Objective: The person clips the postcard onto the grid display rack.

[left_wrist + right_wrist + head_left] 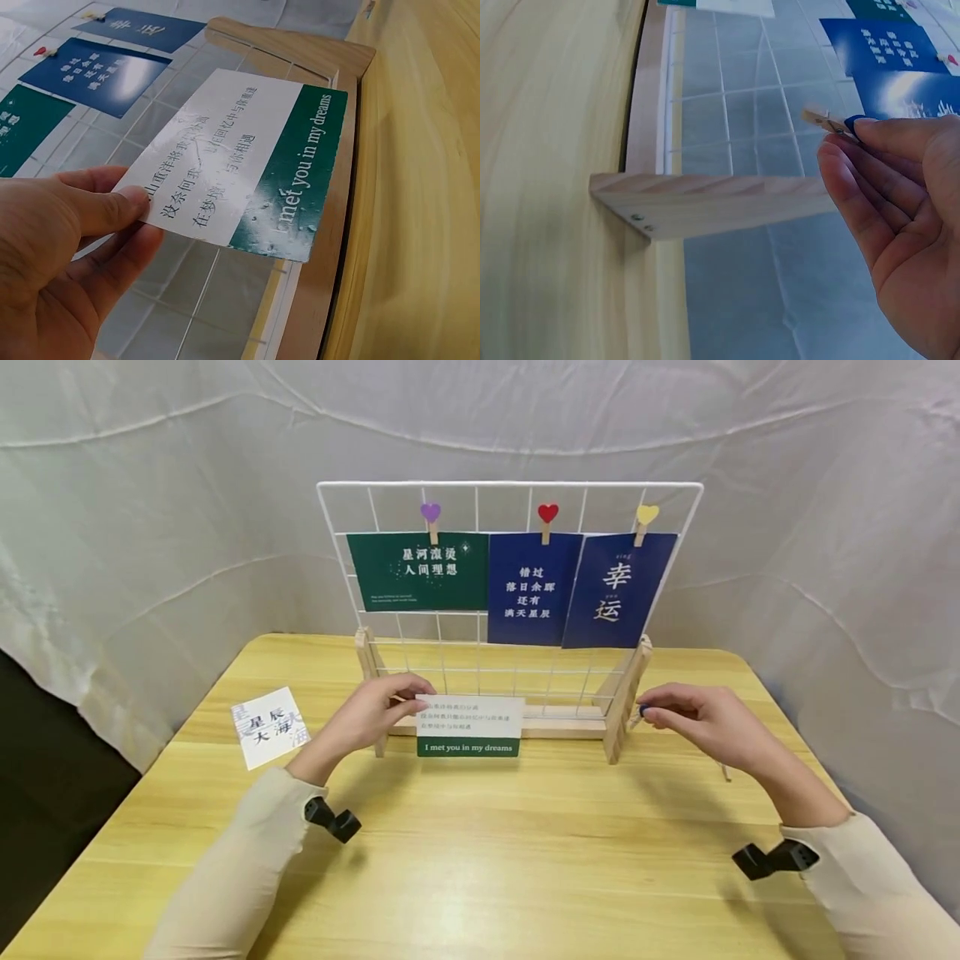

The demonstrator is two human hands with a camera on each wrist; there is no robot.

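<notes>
My left hand (386, 706) pinches a white and green card (470, 725) by its left edge, thumb on the front. The card reads "I met you in my dreams" and is held before the lower part of a white wire grid (480, 670). Between thumb and fingers, my right hand (697, 718) pinches a small wooden clothespin (825, 120) with a dark blue top, beside the rack's right leg. Higher on the grid, clothespins with purple, red and yellow hearts hold a green card (420, 589) and two blue cards, one (528, 585) beside the other (618, 593).
A white card (270, 727) with black characters lies on the table (480, 860) at the left. Another small clothespin (724, 772) lies under my right hand. The grid stands in a wooden base (562, 727) with two legs. White cloth (187, 510) hangs behind.
</notes>
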